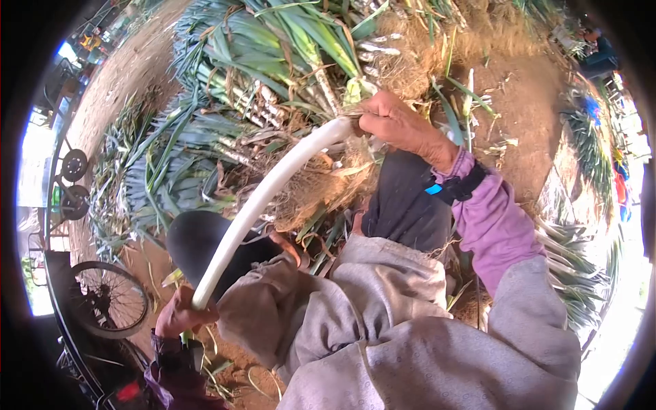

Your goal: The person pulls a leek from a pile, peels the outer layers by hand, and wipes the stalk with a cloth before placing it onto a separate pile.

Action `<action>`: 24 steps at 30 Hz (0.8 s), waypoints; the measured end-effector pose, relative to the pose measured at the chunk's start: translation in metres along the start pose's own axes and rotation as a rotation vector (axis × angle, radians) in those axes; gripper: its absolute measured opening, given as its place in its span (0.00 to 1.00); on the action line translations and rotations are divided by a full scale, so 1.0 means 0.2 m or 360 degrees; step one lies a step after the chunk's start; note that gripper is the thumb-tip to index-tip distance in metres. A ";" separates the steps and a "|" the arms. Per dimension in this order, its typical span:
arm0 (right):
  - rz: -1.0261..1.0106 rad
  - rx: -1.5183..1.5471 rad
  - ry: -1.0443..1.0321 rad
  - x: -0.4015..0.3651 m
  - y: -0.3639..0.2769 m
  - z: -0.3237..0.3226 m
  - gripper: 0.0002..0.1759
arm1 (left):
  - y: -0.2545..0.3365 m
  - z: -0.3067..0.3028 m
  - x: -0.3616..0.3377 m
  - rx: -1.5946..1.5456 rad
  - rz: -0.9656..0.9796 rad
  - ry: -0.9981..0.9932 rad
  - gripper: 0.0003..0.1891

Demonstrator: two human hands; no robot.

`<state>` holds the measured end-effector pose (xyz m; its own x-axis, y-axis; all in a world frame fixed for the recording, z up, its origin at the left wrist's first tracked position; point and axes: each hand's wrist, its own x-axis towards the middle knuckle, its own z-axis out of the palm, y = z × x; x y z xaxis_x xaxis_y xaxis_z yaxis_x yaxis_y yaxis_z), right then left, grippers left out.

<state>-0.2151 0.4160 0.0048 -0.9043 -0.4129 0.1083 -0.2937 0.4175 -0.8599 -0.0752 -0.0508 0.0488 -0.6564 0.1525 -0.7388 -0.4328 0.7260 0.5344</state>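
The leek [256, 198] is smooth and firm-looking, with a soft sheen along its white shank. The leaves [229, 51] are waxy and mostly matt, with dry, papery strips among them. The roots [307, 195] are fibrous, wiry and rough. The soil [516, 96] is dusty, dull and grainy. The smock [389, 273] is matt woven cloth, creased and faintly patterned. The sleeve [495, 222] is soft, wrinkled cloth. The trousers [410, 198] are dark, dull cloth, flecked with specks. The wheel [109, 299] has thin metal-looking spokes and a matt, rubber-like tyre.
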 end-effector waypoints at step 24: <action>0.0169 0.0504 -0.0055 0.08 -0.01 0.06 0.16 | -0.04 -0.14 0.10 -0.0102 0.0122 -0.0294 0.10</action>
<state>-0.2258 0.3984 0.0020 -0.9120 -0.4102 -0.0026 -0.0826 0.1898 -0.9783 -0.1024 -0.0719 0.0412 -0.5671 0.3304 -0.7544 -0.4281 0.6642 0.6128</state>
